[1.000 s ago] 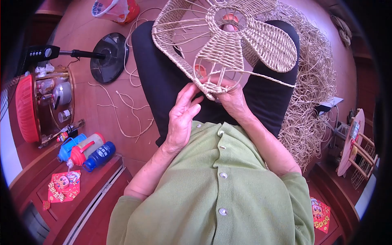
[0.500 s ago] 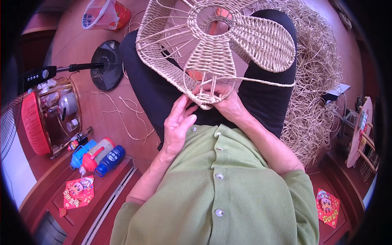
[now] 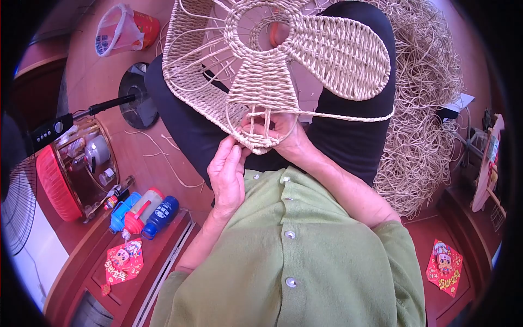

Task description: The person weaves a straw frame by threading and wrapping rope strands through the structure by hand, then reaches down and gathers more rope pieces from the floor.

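Note:
A flower-shaped wicker piece [image 3: 262,87] of pale twisted cord lies across my lap. Two of its petals are woven over, while bare frame rods show at the upper left. My left hand [image 3: 227,171] pinches the woven rim at the lower tip, thumb against fingers. On the other side of that tip, my right hand [image 3: 290,136] grips the piece; its fingers reach behind the open rods and are partly hidden. From the lower petal a loose strand of cord [image 3: 348,116] runs right across my thigh.
A big heap of loose cord [image 3: 417,114] lies on the right. To the left are a lined bin [image 3: 144,30], a fan base [image 3: 139,97], an overturned red-rimmed stand [image 3: 57,180] and bottles [image 3: 160,217]. A round wooden board [image 3: 486,166] stands far right.
The wicker piece has shifted slightly left and down in view, as has the floor on the left. My left hand's fingers have drawn together at the rim; the right still grips the tip.

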### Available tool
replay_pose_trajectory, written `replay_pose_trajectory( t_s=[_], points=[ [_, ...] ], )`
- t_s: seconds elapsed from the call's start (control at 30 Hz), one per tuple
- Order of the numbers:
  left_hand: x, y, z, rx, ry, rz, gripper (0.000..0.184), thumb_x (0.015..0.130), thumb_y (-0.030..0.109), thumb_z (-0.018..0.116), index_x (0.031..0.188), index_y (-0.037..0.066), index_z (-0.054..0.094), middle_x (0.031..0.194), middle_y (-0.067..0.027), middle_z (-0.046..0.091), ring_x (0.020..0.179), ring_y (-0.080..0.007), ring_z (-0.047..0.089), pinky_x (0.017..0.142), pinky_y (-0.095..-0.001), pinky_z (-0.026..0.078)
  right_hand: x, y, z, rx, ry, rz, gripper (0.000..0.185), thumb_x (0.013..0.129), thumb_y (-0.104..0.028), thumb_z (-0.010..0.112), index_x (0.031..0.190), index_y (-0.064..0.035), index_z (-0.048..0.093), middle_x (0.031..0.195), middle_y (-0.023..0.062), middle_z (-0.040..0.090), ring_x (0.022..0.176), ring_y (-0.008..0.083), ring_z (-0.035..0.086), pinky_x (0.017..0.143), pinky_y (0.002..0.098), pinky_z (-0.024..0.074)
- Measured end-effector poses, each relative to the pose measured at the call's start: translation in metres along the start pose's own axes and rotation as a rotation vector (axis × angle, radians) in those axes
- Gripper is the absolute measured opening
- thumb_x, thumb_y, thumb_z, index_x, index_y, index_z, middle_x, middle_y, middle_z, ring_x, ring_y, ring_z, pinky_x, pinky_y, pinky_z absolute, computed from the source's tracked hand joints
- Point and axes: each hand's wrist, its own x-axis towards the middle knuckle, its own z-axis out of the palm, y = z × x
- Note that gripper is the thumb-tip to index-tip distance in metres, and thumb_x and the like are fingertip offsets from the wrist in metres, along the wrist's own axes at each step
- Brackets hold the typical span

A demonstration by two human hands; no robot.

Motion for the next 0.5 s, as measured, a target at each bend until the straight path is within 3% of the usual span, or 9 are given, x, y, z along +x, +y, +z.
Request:
replay_pose_trajectory(
  t_s=[0.17,0.27,0.4,0.5],
  points=[
    [0.005,0.006,-0.003,-0.110,0.038,-0.092,0.035,0.104,0.009,0.051,0.136,-0.004,0.055,0.129,-0.0119,0.063,0.114,-0.0186,0.061,0.101,-0.0341,0.049,0.006,0.010,0.007,0.088,0.045,-0.015,0.018,0.097,-0.014,0.066,0.110,-0.0011,0.064,0.096,0.0036,0.068,0.083,0.0104,0.065,0.069,0.0246,0.0544],
    [0.008,0.007,-0.003,-0.129,0.069,-0.093,0.034,0.104,0.011,0.053,0.134,-0.004,0.056,0.126,-0.0115,0.064,0.111,-0.0177,0.063,0.098,-0.0334,0.052,0.006,0.005,0.007,0.141,-0.046,0.004,0.018,0.097,-0.014,0.066,0.109,-0.0011,0.064,0.097,0.0031,0.067,0.082,0.0093,0.064,0.069,0.0238,0.0541],
    [0.013,0.006,-0.002,-0.002,0.116,-0.006,0.029,0.103,0.011,0.055,0.127,-0.005,0.061,0.112,-0.0123,0.069,0.094,-0.0164,0.069,0.084,-0.0303,0.058,0.006,0.005,0.009,0.022,-0.011,-0.002,0.016,0.098,-0.015,0.066,0.107,-0.0018,0.066,0.096,0.0016,0.067,0.083,0.0081,0.064,0.070,0.0221,0.0530],
    [0.012,0.005,0.002,0.114,0.152,0.073,0.026,0.102,0.009,0.057,0.122,-0.007,0.064,0.103,-0.0121,0.071,0.083,-0.0161,0.070,0.075,-0.0286,0.060,0.004,0.001,0.005,0.024,-0.114,-0.089,0.015,0.096,-0.015,0.068,0.104,-0.0023,0.068,0.095,-0.0003,0.066,0.084,0.0079,0.064,0.073,0.0219,0.0525]
  ],
)
